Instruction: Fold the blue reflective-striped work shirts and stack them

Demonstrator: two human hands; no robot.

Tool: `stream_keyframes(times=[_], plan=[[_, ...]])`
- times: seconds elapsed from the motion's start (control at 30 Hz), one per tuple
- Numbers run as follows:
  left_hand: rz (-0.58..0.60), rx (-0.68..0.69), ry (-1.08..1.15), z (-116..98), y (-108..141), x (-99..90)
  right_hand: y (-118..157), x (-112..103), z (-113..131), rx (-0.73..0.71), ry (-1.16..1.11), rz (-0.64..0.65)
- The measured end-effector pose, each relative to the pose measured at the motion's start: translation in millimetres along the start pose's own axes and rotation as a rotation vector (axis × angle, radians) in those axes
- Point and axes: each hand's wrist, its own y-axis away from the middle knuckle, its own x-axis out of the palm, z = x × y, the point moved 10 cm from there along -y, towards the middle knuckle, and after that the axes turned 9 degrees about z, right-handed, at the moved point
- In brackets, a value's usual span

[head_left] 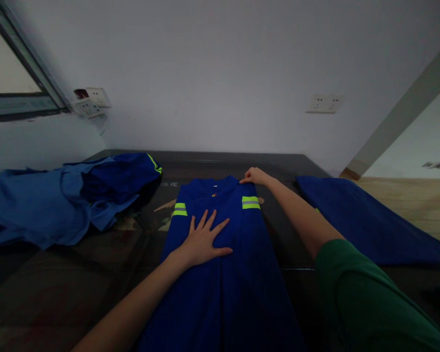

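A blue coverall [238, 244] lies face up and lengthwise on a dark table [106, 293], its collar towards the wall. Yellow-green and grey reflective bands cross both sides of its upper part, and a dark line splits the lower part in two. My left hand [205, 242] rests on the chest with fingers spread wide and palm down. At the shoulder beside the collar, my right hand [255, 176] is closed, its fingers pinching the cloth. The sleeves are mostly hidden, and the near end runs out of view.
Crumpled lighter blue clothing [47, 200] is heaped at the left with a darker blue garment [121, 176] on it. Another blue garment [366, 220] lies flat at the right. Behind the table stands a white wall [212, 83] with wall sockets [324, 103].
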Motion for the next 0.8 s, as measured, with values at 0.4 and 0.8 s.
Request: stream_keyframes(times=[0.4,0.8], plan=[[-0.012,-0.001,-0.004,-0.3,-0.1,-0.8,5.8,12.5,-12.8,0.270,0.052,-0.173],[-0.009,-0.011,-0.008,-2.3,0.7,-4.0,-27.5,30.8,-15.3,0.219,-0.165,0.039]])
